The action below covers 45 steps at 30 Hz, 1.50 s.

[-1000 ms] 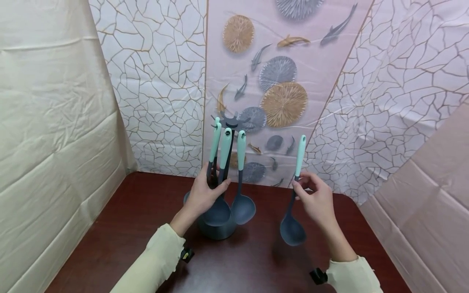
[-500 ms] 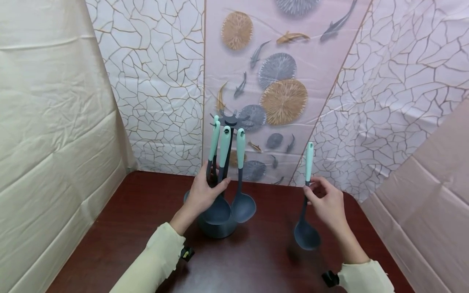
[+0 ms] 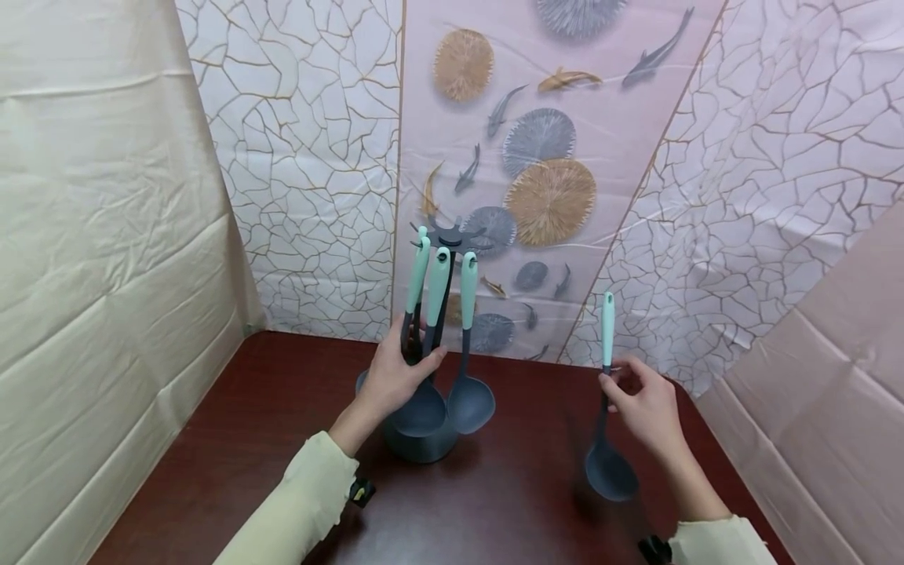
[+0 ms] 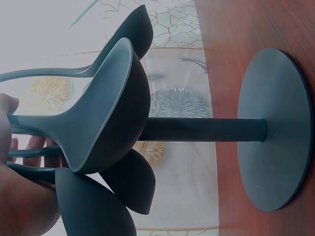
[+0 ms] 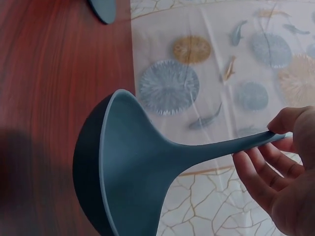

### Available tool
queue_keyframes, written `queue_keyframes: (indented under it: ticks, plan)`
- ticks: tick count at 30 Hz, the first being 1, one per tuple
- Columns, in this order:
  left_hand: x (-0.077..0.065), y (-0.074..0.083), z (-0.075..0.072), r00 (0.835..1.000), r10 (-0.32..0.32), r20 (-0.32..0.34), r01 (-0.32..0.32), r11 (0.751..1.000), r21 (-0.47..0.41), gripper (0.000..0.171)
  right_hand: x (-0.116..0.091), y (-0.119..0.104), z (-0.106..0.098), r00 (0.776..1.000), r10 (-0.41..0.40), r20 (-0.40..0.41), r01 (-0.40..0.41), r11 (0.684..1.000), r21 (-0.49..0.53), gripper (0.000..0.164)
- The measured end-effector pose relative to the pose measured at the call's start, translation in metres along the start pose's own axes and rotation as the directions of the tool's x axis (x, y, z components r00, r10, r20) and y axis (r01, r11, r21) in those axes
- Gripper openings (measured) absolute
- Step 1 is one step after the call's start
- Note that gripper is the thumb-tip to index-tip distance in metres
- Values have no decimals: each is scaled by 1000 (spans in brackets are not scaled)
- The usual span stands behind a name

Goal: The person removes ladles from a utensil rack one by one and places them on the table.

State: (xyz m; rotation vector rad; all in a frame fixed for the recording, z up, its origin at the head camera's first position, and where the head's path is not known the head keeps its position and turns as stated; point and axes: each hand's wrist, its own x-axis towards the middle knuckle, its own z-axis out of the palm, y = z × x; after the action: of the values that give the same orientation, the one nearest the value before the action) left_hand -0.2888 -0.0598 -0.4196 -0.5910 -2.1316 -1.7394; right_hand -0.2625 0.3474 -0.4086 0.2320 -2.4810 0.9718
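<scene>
On the table a dark utensil stand carries several mint-handled utensils, including a large ladle and another round-bowled utensil on its right side. My left hand grips the stand among the hanging shafts, its fingers partly hidden behind them. The pole and round base show in the left wrist view. Out to the right, my right hand pinches a separate ladle by the dark shaft just below its mint handle. That ladle hangs bowl-down above the table, and its deep bowl fills much of the right wrist view.
The dark red wooden table reaches back to a patterned cloth wall. Plain cloth panels close in the sides. A black wrist-camera strap sits at the left sleeve.
My right hand has carried its ladle to the right and lower, toward the table's right side. The left hand and the stand have stayed in place.
</scene>
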Motion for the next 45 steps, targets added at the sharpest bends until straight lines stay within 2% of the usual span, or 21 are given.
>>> queue_keyframes:
  ticks: [13, 25, 45]
  plan:
    - [0, -3, 0, 1000, -6, 3, 6, 1000, 5, 40, -4, 21, -4, 998, 39, 46, -37, 999, -31, 20]
    - [0, 2, 0, 1000, -18, -5, 18, 1000, 13, 39, -9, 37, -7, 993, 86, 75, -81, 994, -75, 24]
    - [0, -2, 0, 1000, -26, -8, 26, 1000, 18, 41, -16, 58, -4, 974, 183, 132, -171, 980, -99, 20]
